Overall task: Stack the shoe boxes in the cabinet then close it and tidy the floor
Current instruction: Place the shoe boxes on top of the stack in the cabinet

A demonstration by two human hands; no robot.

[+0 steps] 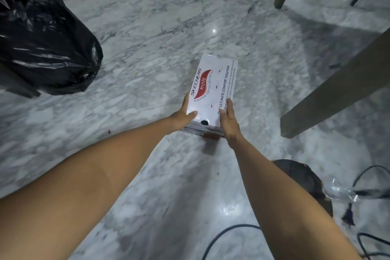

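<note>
Shoe box: we are holding one white Skechers shoe box (213,91) by its near end, lid up, out in front of us and low over the marble floor (147,27); whether its far end is touching the floor we cannot tell.
Left hand: our left hand (181,118) is gripping the near left corner, thumb lying on the lid, fingers hidden along the side.
Right hand: our right hand (229,120) is gripping the near right edge, fingers (229,107) curling onto the lid.
Cabinet: we are not seeing it anywhere in view, so the box is not yet stacked.
Risk, grip: we are judging that holding only the near end is leaving the far end unsupported; the box could tip, or the lid could slide off.
Risk, floor: the black cables (232,236) near our feet could be catching a step as we are turning with the load, and the wooden table legs (329,95) at right are standing close to the box.
Count: one shoe box, two hands, one black rubbish bag (42,38) well apart at left, two wooden legs, several cables, one crumpled clear plastic scrap (339,192) beside the cables.
</note>
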